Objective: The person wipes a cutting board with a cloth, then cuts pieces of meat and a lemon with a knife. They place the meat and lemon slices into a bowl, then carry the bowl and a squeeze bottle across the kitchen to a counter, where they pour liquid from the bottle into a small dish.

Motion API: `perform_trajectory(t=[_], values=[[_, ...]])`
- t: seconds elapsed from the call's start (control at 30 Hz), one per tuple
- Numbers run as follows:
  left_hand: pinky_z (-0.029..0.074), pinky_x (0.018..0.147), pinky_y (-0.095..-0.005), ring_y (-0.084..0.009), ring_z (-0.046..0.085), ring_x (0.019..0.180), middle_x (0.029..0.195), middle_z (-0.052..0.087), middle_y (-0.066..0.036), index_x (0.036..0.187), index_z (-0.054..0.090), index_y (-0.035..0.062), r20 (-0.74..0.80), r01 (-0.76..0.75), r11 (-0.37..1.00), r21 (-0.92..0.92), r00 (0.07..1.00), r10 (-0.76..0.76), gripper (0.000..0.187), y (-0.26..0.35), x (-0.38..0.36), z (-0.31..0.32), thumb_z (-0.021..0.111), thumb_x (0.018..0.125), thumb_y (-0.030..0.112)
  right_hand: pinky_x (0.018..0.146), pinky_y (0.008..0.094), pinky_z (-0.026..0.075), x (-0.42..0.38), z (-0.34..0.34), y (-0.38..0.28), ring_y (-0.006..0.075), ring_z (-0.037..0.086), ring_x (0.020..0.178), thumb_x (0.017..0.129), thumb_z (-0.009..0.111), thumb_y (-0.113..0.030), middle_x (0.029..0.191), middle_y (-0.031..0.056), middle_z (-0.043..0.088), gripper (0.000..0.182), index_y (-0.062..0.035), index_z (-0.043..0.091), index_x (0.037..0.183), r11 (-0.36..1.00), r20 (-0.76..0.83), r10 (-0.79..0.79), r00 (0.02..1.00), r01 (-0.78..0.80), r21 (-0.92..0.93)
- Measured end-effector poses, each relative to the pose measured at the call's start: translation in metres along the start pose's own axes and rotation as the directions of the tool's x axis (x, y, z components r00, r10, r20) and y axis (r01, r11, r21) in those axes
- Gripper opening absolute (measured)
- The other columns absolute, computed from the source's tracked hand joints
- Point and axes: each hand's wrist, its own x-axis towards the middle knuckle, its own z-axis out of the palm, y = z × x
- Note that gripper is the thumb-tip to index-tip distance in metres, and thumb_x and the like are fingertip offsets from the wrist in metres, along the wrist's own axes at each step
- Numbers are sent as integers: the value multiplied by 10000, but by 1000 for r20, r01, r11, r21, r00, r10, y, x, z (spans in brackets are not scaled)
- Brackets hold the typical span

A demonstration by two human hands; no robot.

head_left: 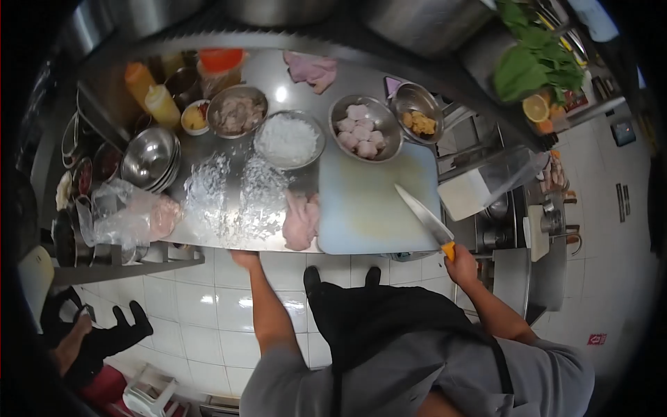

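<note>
My right hand (462,267) is closed around the yellow handle of a kitchen knife (425,217). Its long blade points up and left over the pale blue cutting board (344,201). My left hand (244,259) is at the front edge of the steel counter, left of the board; its fingers are hidden. Between the two, a piece of raw chicken (301,221) lies against the board's left side. Chunks of raw meat fill a steel bowl (365,128) at the board's far edge. White flakes or powder fill another bowl (288,139).
Several stacked steel bowls (149,158) and a plastic bag of meat (125,208) sit at left. Sauce bottles (161,105) stand behind them. A plastic container (465,194) is right of the board. Another person's legs (114,340) show at lower left.
</note>
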Motion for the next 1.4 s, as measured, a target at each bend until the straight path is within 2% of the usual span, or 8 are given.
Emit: perform_trajectory(t=[0.27,0.43,0.63,0.9,1.07,1.27,1.33,1.4], values=[[563,810,-523,-451,706,881,910,686,-323,1036,552,-64,227,-172,862,477,971,68,263,-87,-128,-224,550,799,51,782,546,507,0,-19,25,479,629,880,806,676,-133,946,247,657,213,-20,603,972,977,-32,-26,999,32,210],[561,610,-381,-251,687,753,876,676,-195,974,567,-77,346,-4,999,-44,938,19,221,76,-204,-305,513,782,17,457,294,387,17,-3,68,142,458,461,690,547,-41,619,42,533,239,-20,627,914,407,590,-41,807,-526,747],[532,429,-342,-239,663,675,928,648,-180,1102,524,-56,376,88,748,-658,899,225,305,178,-194,-113,540,821,61,457,280,397,42,-26,67,131,466,474,729,554,-66,611,46,505,190,16,609,891,23,633,-553,541,-750,661],[562,461,-343,-257,671,561,967,686,-201,1267,552,-61,337,68,812,-580,927,163,441,223,-189,-30,548,834,22,530,317,453,41,-42,116,150,564,554,822,603,-139,667,48,597,147,-25,658,898,633,455,-256,853,-208,746],[545,761,-455,-379,708,818,965,730,-208,1077,660,-28,103,-438,881,176,899,426,410,264,-240,-90,730,870,319,632,374,507,4,-42,167,253,637,633,783,607,-152,712,139,658,188,-18,686,888,697,256,-231,939,-24,717],[518,912,-473,-387,638,1096,1139,691,-211,1126,688,43,227,-946,319,-51,300,926,342,470,-286,36,683,879,279,614,343,505,-24,-24,211,225,632,611,754,587,-118,679,134,651,188,-25,691,880,684,257,-115,960,-111,721],[513,931,-472,-412,635,1074,1127,696,-195,1166,679,74,-49,-957,-134,258,-152,987,417,505,-234,151,633,893,385,605,346,508,-29,-29,219,233,633,600,753,596,-119,676,134,653,178,-32,692,875,705,281,-94,955,-135,696],[510,942,-467,-412,631,1089,1146,688,-201,1182,669,71,243,-915,-65,399,37,969,444,532,-222,179,639,880,396,604,348,511,-36,-26,227,239,635,597,749,600,-116,680,135,657,177,-36,693,877,720,277,-72,958,-142,680]])
